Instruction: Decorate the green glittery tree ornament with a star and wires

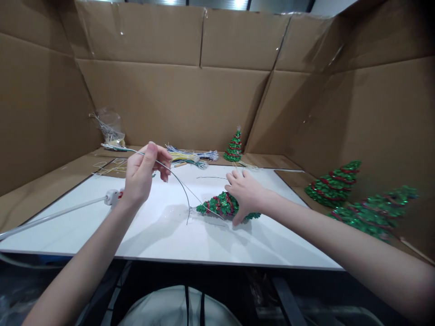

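My left hand [144, 172] is raised over the left part of the white board [163, 244], its thumb and fingers closed on thin wires [178, 179]. The wires stick out to the left of the hand and curve down right, their ends near a small tree. That green tree [217, 204] with red trim lies on its side on the board, its tip pointing left. My right hand [245, 194] is over the tree's wide end, with fingers spread and the thumb pointing down in front; whether it touches the tree I cannot tell.
Wire bundles [193, 156] and an upright tree [234, 147] stand at the back. Two more trees [335, 183] [380, 213] are at the right. A bag [110, 129], yellow wires [112, 166] and a white plug [111, 197] with its cord are at left. Cardboard walls [163, 99] enclose the board.
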### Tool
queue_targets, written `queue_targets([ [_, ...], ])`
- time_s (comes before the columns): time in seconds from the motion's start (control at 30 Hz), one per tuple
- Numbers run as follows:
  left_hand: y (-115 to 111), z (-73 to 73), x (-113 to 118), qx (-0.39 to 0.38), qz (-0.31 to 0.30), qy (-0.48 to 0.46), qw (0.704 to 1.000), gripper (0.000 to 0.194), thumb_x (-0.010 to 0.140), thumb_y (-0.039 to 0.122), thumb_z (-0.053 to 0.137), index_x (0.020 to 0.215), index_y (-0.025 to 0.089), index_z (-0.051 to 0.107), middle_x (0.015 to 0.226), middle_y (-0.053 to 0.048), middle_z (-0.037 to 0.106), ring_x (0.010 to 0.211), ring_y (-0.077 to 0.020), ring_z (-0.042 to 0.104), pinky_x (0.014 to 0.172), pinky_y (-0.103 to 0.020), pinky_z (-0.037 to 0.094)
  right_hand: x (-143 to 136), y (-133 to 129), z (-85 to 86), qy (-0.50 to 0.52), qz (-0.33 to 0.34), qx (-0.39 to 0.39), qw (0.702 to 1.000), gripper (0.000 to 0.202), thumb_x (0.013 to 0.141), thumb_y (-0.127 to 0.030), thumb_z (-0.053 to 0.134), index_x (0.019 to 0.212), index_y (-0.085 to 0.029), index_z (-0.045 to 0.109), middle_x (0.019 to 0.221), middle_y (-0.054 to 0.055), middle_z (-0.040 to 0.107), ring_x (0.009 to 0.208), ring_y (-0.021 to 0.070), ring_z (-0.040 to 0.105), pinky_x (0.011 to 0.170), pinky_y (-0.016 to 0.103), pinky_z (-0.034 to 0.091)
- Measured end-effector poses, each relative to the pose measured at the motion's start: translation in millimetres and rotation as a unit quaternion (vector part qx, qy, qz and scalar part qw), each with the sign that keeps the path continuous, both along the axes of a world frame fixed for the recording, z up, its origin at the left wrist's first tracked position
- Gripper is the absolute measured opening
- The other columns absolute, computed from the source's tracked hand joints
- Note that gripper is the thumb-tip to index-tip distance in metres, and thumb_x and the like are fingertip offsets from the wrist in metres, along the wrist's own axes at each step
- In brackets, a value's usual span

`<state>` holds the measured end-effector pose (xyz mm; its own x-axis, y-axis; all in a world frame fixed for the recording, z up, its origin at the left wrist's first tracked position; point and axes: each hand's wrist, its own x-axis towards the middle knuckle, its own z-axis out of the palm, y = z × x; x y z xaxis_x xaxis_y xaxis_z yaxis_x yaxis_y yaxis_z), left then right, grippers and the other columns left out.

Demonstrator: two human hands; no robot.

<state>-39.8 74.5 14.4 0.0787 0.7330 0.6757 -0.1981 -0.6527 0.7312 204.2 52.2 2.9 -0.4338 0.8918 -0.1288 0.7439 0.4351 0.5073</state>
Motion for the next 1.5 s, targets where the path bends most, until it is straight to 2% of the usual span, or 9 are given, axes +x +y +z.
queue_targets([
  [0.23, 0, -0.8, -1, -0.012, 0.000, 0.006, 1.000, 0.040, 0.086, 0.053, 0.052, 0.071, 0.020, 0.067, 0.058, -0.002, 0.055, 0.044, -0.0103, 0.052, 0.038, -0.023, 0.037, 3, 5, 1.3, 0.009, 0.008, -0.014, 1.000, 0.079, 0.042, -0.073, 0.069, 0.091, -0.011, 0.070, 0.099, 0.018, 0.055, 0.093, 0.0322, 0.043, 0.073, 0.038, 0.031],
  [0.4, -2, -0.2, -1, -0.009, -0.004, 0.005, 1.000, 0.039, 0.086, 0.052, 0.052, 0.071, 0.020, 0.067, 0.058, -0.002, 0.055, 0.043, -0.0103, 0.052, 0.038, -0.024, 0.038, 1, -3, -6.5, 0.000, 0.021, 0.037, 0.999, 0.086, 0.038, -0.076, 0.068, 0.095, -0.011, 0.067, 0.098, 0.018, 0.055, 0.090, 0.0309, 0.042, 0.072, 0.037, 0.030],
  [0.57, -2, -1.9, -1, -0.014, -0.006, 0.004, 1.000, 0.040, 0.085, 0.054, 0.052, 0.070, 0.021, 0.067, 0.057, -0.002, 0.055, 0.043, -0.0109, 0.052, 0.038, -0.024, 0.039, 0, -10, -12.6, 0.009, 0.014, 0.069, 0.997, 0.087, 0.040, -0.075, 0.068, 0.097, -0.011, 0.065, 0.099, 0.019, 0.056, 0.089, 0.0319, 0.043, 0.073, 0.039, 0.031],
  [0.87, -4, -1.3, -2, -0.003, -0.014, 0.013, 1.000, 0.038, 0.088, 0.051, 0.050, 0.071, 0.022, 0.067, 0.054, -0.002, 0.057, 0.041, -0.0113, 0.052, 0.039, -0.024, 0.041, 5, -15, -17.9, 0.046, 0.006, 0.038, 0.998, 0.086, 0.043, -0.074, 0.068, 0.100, -0.010, 0.064, 0.103, 0.020, 0.056, 0.094, 0.0325, 0.044, 0.077, 0.040, 0.031],
  [1.23, -10, 1.0, -3, -0.008, -0.027, 0.005, 1.000, 0.038, 0.088, 0.050, 0.050, 0.071, 0.021, 0.067, 0.056, -0.003, 0.057, 0.042, -0.0118, 0.054, 0.041, -0.025, 0.042, 10, -15, -13.3, 0.093, 0.012, 0.016, 0.995, 0.094, 0.044, -0.075, 0.067, 0.112, -0.010, 0.062, 0.104, 0.020, 0.055, 0.098, 0.0345, 0.044, 0.081, 0.042, 0.032],
  [1.33, -12, 0.9, -3, -0.012, -0.021, 0.002, 1.000, 0.039, 0.088, 0.051, 0.049, 0.070, 0.021, 0.067, 0.055, -0.002, 0.057, 0.042, -0.0121, 0.055, 0.041, -0.026, 0.042, 15, -15, -12.7, 0.131, 0.030, 0.008, 0.991, 0.095, 0.044, -0.076, 0.066, 0.113, -0.011, 0.061, 0.105, 0.020, 0.053, 0.098, 0.0352, 0.043, 0.082, 0.044, 0.033],
  [1.4, -14, 0.4, -4, -0.019, -0.019, 0.000, 1.000, 0.038, 0.087, 0.052, 0.050, 0.070, 0.021, 0.066, 0.056, -0.002, 0.057, 0.042, -0.0127, 0.056, 0.041, -0.026, 0.043, 16, -16, -7.5, 0.191, 0.052, -0.019, 0.980, 0.096, 0.047, -0.078, 0.065, 0.118, -0.014, 0.059, 0.106, 0.018, 0.051, 0.098, 0.0342, 0.043, 0.084, 0.044, 0.033],
  [1.5, -17, -0.8, -5, -0.033, -0.028, -0.004, 0.999, 0.037, 0.086, 0.052, 0.052, 0.069, 0.021, 0.065, 0.056, -0.002, 0.059, 0.043, -0.0134, 0.058, 0.042, -0.026, 0.044, 11, -21, 6.9, 0.316, 0.093, -0.114, 0.937, 0.093, 0.054, -0.075, 0.064, 0.128, -0.021, 0.051, 0.109, 0.013, 0.046, 0.103, 0.0310, 0.040, 0.087, 0.042, 0.036],
])
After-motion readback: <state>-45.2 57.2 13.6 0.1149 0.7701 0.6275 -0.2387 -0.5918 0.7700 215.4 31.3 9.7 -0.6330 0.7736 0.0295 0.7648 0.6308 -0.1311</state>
